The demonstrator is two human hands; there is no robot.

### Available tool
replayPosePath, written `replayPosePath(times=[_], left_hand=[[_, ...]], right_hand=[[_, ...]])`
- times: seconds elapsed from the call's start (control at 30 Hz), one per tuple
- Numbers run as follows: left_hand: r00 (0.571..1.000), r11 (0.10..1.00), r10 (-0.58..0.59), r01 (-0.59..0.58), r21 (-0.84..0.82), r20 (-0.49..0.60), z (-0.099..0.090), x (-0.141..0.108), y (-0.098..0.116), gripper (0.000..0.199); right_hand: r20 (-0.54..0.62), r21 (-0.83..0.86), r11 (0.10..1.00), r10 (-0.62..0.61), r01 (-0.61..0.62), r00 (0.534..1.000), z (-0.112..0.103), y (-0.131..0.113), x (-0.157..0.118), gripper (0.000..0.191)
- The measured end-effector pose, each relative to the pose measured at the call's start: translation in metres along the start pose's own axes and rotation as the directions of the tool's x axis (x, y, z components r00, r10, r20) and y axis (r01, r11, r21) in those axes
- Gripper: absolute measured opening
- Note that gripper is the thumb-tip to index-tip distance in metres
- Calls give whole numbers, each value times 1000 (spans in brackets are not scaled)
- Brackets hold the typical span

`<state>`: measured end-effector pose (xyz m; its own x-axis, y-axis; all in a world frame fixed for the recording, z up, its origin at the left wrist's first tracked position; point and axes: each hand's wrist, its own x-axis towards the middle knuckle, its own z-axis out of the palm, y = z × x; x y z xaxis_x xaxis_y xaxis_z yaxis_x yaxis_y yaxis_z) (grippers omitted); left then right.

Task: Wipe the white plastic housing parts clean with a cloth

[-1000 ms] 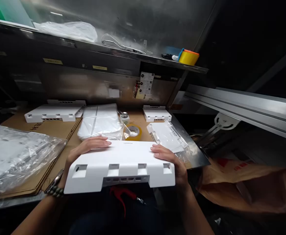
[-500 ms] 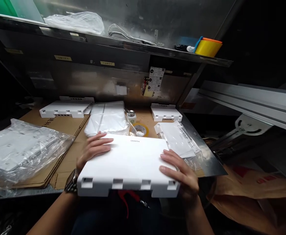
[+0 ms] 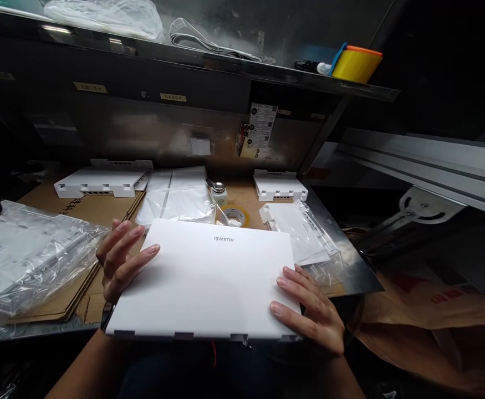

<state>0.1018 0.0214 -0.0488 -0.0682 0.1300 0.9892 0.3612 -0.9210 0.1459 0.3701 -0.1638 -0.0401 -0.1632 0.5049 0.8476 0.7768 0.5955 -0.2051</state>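
A white plastic HUAWEI housing [image 3: 209, 277] is held above the front of the bench, its broad face tilted up toward me and its lettering upside down. My right hand [image 3: 311, 313] grips its right edge, fingers lying on the face and thumb hidden. At the opposite edge is my left hand [image 3: 123, 260], fingers curled and spread, with one fingertip on the face and the others raised; its thumb is out of sight. Just beyond the housing lie a stack of clear plastic bags [image 3: 175, 194] and a roll of yellow tape [image 3: 236, 216].
Similar white housings stand at the back left [image 3: 101, 180] and back right [image 3: 281, 185]. A bagged housing [image 3: 26, 249] lies on cardboard [image 3: 88, 302], and a partly bagged one [image 3: 302, 233] is at right. A small metal-topped bottle [image 3: 218, 193] stands behind the tape.
The housing has tipped so that its front side is now mostly hidden and its face shows more. My left hand's fingers have shifted left, some lifting off the face.
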Motion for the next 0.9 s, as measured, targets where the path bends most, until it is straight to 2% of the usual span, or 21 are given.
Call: replayPosePath(times=[0.1, 0.2, 0.23, 0.27, 0.33, 0.37, 0.4, 0.43, 0.47, 0.5, 0.53, 0.57, 0.6, 0.63, 0.67, 0.7, 0.73, 0.8, 0.9], left_hand=[[999, 1000, -10, 10, -11, 37, -6, -2, -6, 26], [974, 996, -64, 77, -49, 216, -15, -1, -12, 28], [945, 991, -94, 119, -61, 312, -16, 0, -14, 31], [899, 983, -128, 171, -66, 418, -17, 0, -16, 37], [771, 955, -213, 293, -38, 601, -15, -2, -17, 50], [704, 937, -261, 350, -2, 660, -12, -4, -16, 50], [644, 918, -307, 393, 41, 701, -9, -6, -16, 46], [592, 902, -347, 422, 86, 727, -6, -8, -15, 40], [550, 890, -379, 438, 129, 744, -3, -11, -15, 34], [514, 881, -399, 444, 163, 759, -1, -13, -15, 30], [480, 876, -410, 444, 188, 776, 2, -15, -16, 30], [453, 875, -415, 437, 209, 789, 4, -18, -18, 31], [435, 875, -421, 426, 230, 796, 5, -21, -20, 33], [425, 876, -429, 412, 251, 797, 7, -24, -23, 34], [417, 877, -436, 396, 273, 797, 9, -28, -26, 35], [407, 878, -442, 378, 293, 799, 11, -32, -30, 35], [393, 879, -446, 361, 312, 804, 13, -37, -34, 36], [344, 879, -449, 334, 339, 825, 18, -46, -41, 37], [277, 874, -458, 316, 371, 844, 26, -56, -53, 28]], right_hand=[[12, -9, 1000, 20, -20, 1000, 0, 0, -3, 38], [43, 1, 1000, 29, -29, 999, 0, 2, -4, 36], [51, 31, 998, 45, -47, 998, 0, 3, -4, 36], [58, 86, 993, 73, -78, 996, 1, 4, -4, 36], [107, 262, 945, 175, -197, 979, 2, 5, -5, 35], [163, 349, 882, 275, -316, 948, 3, 5, -8, 34], [232, 414, 782, 404, -466, 885, 5, 6, -11, 32], [295, 453, 640, 550, -621, 782, 8, 7, -16, 30], [340, 476, 459, 691, -750, 638, 11, 9, -22, 32], [366, 501, 252, 805, -828, 467, 14, 11, -30, 38], [383, 536, 46, 877, -843, 291, 16, 13, -37, 44], [392, 579, -126, 909, -806, 140, 18, 16, -44, 50], [404, 617, -255, 915, -745, 22, 20, 19, -51, 56], [406, 651, -341, 911, -678, -68, 20, 22, -57, 59], [398, 682, -386, 909, -621, -128, 19, 24, -62, 61], [376, 714, -394, 913, -579, -158, 17, 25, -66, 61], [348, 743, -377, 923, -553, -163, 15, 26, -68, 61], [294, 781, -325, 945, -533, -144, 10, 26, -68, 60], [230, 808, -265, 964, -526, -132, 5, 24, -62, 63]])
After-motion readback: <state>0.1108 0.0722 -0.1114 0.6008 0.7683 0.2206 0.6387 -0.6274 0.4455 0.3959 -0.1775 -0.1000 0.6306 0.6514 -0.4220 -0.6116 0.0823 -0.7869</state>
